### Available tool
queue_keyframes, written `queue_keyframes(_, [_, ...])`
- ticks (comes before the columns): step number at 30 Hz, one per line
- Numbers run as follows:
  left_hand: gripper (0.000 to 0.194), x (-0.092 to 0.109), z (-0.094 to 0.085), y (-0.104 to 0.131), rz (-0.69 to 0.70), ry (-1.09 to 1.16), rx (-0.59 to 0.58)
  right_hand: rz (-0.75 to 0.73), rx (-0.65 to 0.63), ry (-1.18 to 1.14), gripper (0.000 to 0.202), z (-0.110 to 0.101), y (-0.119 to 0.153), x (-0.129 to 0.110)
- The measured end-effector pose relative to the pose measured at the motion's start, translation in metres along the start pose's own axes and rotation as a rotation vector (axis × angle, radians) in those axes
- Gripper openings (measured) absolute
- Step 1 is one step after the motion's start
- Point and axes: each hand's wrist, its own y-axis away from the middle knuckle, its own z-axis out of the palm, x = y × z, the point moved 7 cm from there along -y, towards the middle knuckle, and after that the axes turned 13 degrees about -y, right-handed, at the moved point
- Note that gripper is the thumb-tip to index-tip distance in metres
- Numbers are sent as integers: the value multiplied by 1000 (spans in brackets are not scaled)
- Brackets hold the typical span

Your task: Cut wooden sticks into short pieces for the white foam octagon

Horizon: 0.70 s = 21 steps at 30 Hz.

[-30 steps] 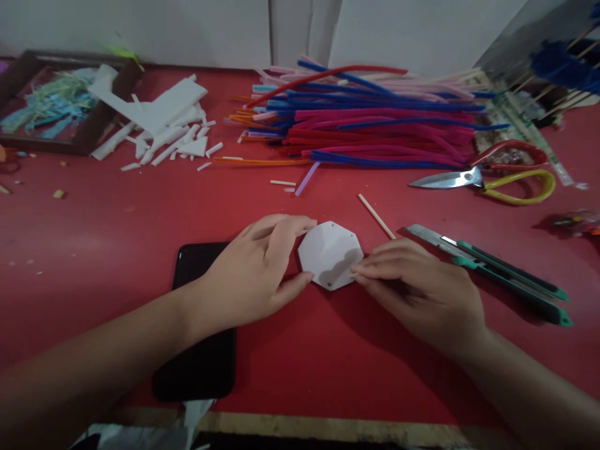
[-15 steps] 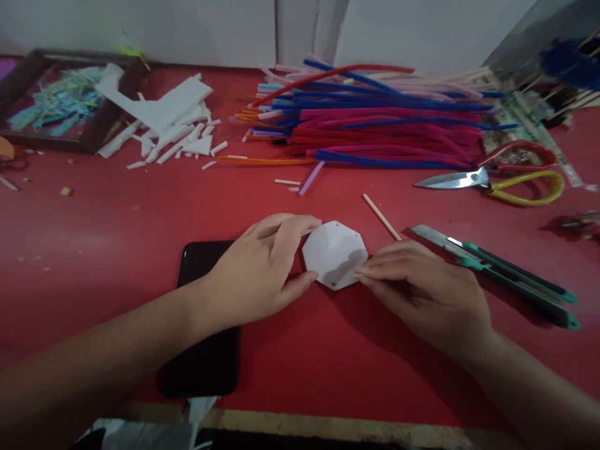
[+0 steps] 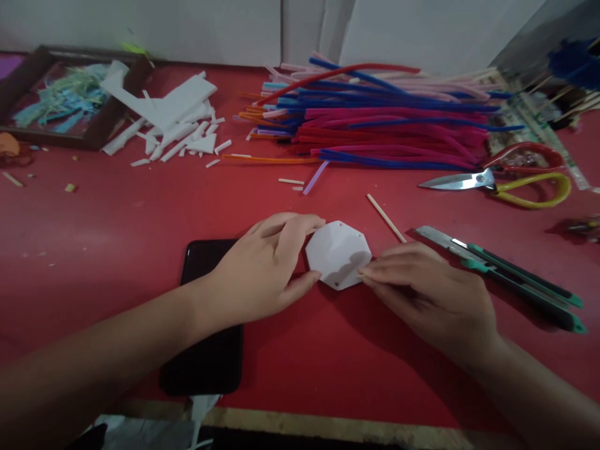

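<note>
A flat white octagonal piece [image 3: 338,253] lies on the red tabletop between my hands. Small dark holes or dots show near some of its corners. My left hand [image 3: 269,262] steadies it from the left, thumb at the lower left edge and forefinger at the upper left. The fingertips of my right hand [image 3: 422,287] are pinched together at its lower right corner; whatever they pinch is too small to make out. Under my left wrist rests a black phone [image 3: 204,369]. Just above my right hand lies a thin wooden stick [image 3: 385,217].
A green-and-black utility knife [image 3: 510,275] and scissors [image 3: 497,178] lie to the right. Behind is a heap of coloured pipe cleaners [image 3: 389,119]. White foam-like scraps [image 3: 173,119] and a brown frame [image 3: 89,140] holding shredded strips occupy the back left. A white cable [image 3: 201,412] hangs at the table edge.
The whole view has shifted slightly, so everything appears a little further right. Both hands keep the same grip at the white piece.
</note>
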Motion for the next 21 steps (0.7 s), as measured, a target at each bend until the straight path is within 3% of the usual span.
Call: queue_keyframes(21, [54, 0, 0, 0, 1, -5, -5, 32, -22, -21, 24, 2, 1, 2])
